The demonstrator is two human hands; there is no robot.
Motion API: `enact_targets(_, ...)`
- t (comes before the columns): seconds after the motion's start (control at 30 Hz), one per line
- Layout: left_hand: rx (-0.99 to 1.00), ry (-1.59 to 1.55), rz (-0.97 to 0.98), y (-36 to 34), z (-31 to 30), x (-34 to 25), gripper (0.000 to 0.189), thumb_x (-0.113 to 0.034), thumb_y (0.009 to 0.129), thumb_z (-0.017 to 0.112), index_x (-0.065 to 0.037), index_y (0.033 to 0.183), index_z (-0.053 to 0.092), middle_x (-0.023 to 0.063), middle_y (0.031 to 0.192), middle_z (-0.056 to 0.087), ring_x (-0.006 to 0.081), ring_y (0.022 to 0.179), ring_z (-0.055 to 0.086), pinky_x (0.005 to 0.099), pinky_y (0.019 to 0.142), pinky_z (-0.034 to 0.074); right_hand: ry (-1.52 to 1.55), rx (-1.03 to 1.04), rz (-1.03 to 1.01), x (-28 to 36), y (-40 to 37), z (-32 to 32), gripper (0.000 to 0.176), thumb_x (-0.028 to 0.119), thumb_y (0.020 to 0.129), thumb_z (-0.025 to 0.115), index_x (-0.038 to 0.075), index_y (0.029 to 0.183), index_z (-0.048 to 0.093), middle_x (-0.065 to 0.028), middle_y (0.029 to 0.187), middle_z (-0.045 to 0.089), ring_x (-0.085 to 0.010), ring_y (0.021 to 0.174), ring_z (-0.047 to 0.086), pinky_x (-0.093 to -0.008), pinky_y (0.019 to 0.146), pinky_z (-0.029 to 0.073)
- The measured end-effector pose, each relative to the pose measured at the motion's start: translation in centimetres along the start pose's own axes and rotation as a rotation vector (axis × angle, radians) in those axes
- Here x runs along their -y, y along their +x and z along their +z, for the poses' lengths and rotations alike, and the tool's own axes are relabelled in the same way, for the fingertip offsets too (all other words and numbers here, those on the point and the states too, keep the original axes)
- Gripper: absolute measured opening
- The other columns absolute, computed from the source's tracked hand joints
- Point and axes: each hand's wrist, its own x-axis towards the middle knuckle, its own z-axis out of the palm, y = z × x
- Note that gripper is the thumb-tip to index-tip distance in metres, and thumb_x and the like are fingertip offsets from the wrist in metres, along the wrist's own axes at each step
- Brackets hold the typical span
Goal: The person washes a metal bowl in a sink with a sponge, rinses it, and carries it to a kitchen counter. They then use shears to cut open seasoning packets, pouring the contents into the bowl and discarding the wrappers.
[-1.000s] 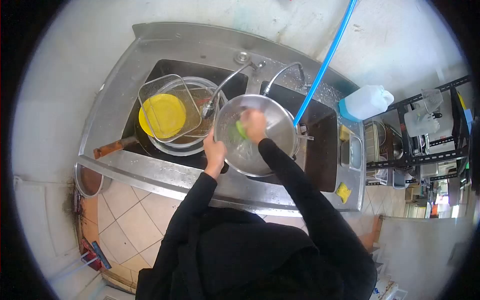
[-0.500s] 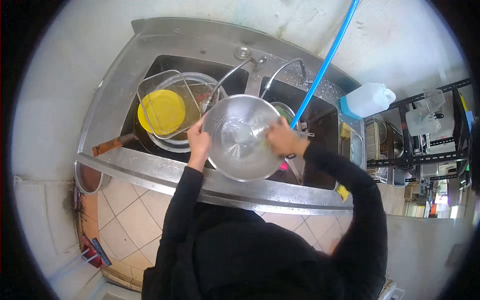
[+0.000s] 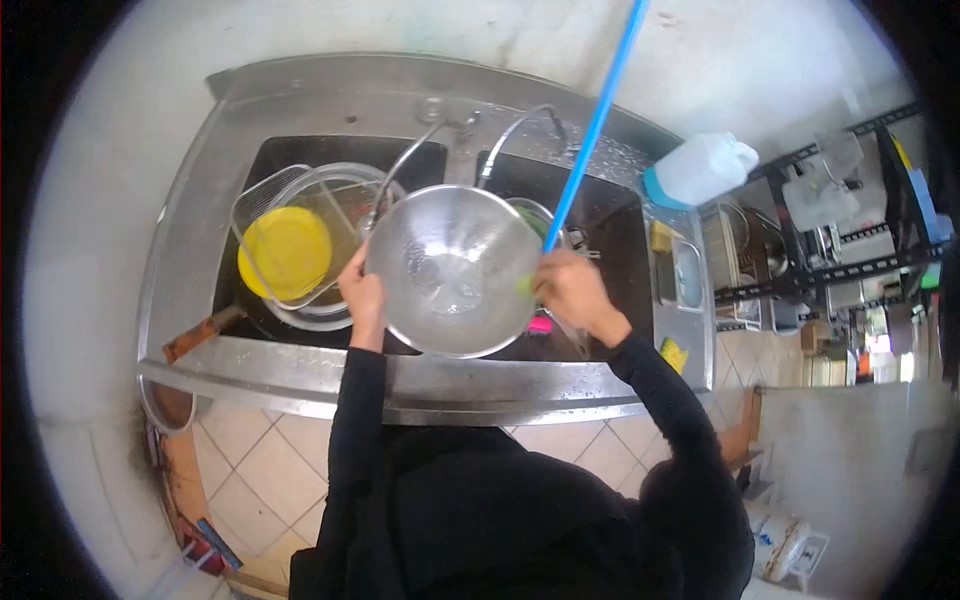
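A large stainless steel bowl [image 3: 450,312] is tilted over the double sink, its wet inside facing me. My left hand [image 3: 362,297] grips its left rim, thumb up along the edge. At the right rim my right hand [image 3: 577,292] is closed on a small yellow-green sponge [image 3: 525,286], mostly hidden by the fingers and pressed against the bowl's inner wall. A long blue pole or hose [image 3: 595,125] comes down from above and ends near my right hand. Behind the bowl, more dishes in the right basin are partly hidden, with a bright pink item [image 3: 540,324] below my right hand.
The left basin holds a wire basket [image 3: 345,215], a yellow dish [image 3: 285,253] and a pan with a wooden handle [image 3: 192,340]. Two faucets [image 3: 408,157] [image 3: 515,130] arch over the basins. To the right are a jug of blue liquid [image 3: 700,172], a soap tray [image 3: 688,275] and a yellow sponge [image 3: 673,356].
My view has shifted, so the sink sits further left. My right hand has moved from inside the bowl out to its right rim; my left hand keeps its hold.
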Motion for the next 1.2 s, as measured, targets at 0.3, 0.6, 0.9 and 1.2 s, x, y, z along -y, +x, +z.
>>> enact_targets(0.3, 0.075, -0.079, -0.164, 0.3, -0.2, -0.8, 0.065, 0.015, 0.063, 0.034, -0.003, 0.121, 0.056, 0.0108, 0.094, 0.066, 0.0082, 0.049, 0.051, 0.0198, 0.036, 0.03, -0.598, -0.256, 0.619, -14.0, -8.7, -6.5, 0.025, 0.013, 0.07, 0.063, 0.009, 0.094, 0.066, -0.0083, 0.099, 0.063, -0.027, 0.103, 0.052, -0.0439, 0.091, 0.037)
enact_targets(0.6, 0.105, 0.003, -0.298, 5.5, 0.7, -2.7, 0.062, 0.012, 0.064, 0.034, -0.004, 0.119, 0.059, 0.0078, 0.076, 0.063, 0.0097, 0.039, 0.041, 0.0236, 0.033, 0.027, 1.237, -0.384, 0.468, -7.1, 17.2, 6.4, 0.049, 0.02, 0.08, 0.065, -0.009, 0.116, 0.05, -0.021, 0.106, 0.061, -0.0247, 0.095, 0.062, -0.031, 0.079, 0.049)
enact_targets(0.9, -0.026, -0.101, -0.407, 8.0, 4.2, 0.2, 0.056, 0.01, 0.067, 0.037, -0.004, 0.116, 0.061, 0.0083, 0.072, 0.058, 0.0147, 0.041, 0.042, 0.0288, 0.032, 0.026, 1.703, -0.445, 0.492, -5.7, 21.7, 8.9, 0.021, -0.009, 0.082, 0.053, -0.001, 0.097, 0.042, -0.0146, 0.092, 0.055, -0.0348, 0.09, 0.063, -0.0425, 0.077, 0.056)
enact_targets(1.2, -0.042, -0.078, -0.381, 8.0, 4.9, -0.6, 0.053, 0.01, 0.068, 0.039, -0.003, 0.115, 0.06, 0.0054, 0.062, 0.05, 0.0151, 0.039, 0.039, 0.03, 0.032, 0.025, 1.211, -0.384, 0.484, -9.1, 20.0, 11.9, 0.024, -0.009, 0.077, 0.06, 0.002, 0.094, 0.046, -0.011, 0.086, 0.059, -0.0276, 0.082, 0.066, -0.0314, 0.065, 0.054)
